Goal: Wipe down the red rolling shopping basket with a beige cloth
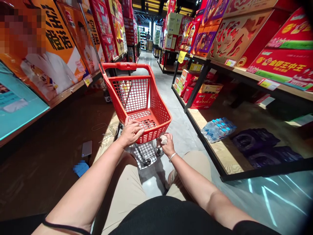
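Note:
A red plastic shopping cart [160, 128] stands right in front of my knees, its basket tilted in view and nothing seen inside. My left hand [132, 132] grips the near left rim of the basket, fingers curled over the edge. Just below the basket's near right corner, my right hand [168, 143] is closed around a crumpled whitish cloth [163, 139]. That cloth is close to the basket's outer wall; whether it touches cannot be made out. The cart's handle [124, 66] is at the far side, and its wheels [146, 161] rest on the floor.
Shelves with orange boxes [61, 42] line the left; red gift boxes [286, 67] fill the right. A pack of water bottles [218, 129] lies on the lower right shelf. A phone-like device [87, 148] and a blue item [81, 168] lie lower left. The tiled aisle [157, 86] runs ahead.

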Demonstrator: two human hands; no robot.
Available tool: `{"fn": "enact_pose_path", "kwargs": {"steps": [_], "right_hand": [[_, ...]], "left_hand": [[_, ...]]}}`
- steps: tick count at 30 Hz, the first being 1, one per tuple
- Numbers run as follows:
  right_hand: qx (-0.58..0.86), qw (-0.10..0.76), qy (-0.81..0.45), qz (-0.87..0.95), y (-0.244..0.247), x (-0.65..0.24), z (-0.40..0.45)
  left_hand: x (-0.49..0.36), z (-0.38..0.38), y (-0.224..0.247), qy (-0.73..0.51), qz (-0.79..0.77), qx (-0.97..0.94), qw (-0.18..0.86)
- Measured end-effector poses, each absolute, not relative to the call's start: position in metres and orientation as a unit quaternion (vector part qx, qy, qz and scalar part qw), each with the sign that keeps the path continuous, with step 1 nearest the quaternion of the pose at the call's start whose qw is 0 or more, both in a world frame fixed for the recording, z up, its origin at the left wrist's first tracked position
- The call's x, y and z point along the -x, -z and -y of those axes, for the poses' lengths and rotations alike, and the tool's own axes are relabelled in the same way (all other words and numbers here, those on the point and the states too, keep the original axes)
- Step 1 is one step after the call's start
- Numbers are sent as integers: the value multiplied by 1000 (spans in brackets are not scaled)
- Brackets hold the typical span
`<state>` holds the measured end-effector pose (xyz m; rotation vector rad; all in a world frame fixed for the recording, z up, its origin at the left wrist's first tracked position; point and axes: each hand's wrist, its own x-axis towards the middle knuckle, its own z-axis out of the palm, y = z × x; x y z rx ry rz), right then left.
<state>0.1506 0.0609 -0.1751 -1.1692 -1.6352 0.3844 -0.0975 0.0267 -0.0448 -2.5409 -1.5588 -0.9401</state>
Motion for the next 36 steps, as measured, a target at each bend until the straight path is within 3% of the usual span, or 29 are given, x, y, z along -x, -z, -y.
{"fn": "enact_pose_path", "kwargs": {"steps": [7, 13, 22, 29, 36], "right_hand": [[422, 565, -43, 708, 80, -181, -73], [394, 383, -41, 835, 43, -173, -97], [246, 274, -59, 928, 30, -131, -69], [317, 160, -54, 933, 5, -187, -125], [370, 73, -21, 926, -7, -177, -105]], "left_hand": [[102, -23, 44, 288, 505, 814, 5], [92, -17, 51, 322, 527, 786, 32], [93, -11, 50, 273, 545, 792, 31], [106, -15, 44, 250, 528, 812, 5], [105, -16, 38, 203, 563, 801, 12]]}}
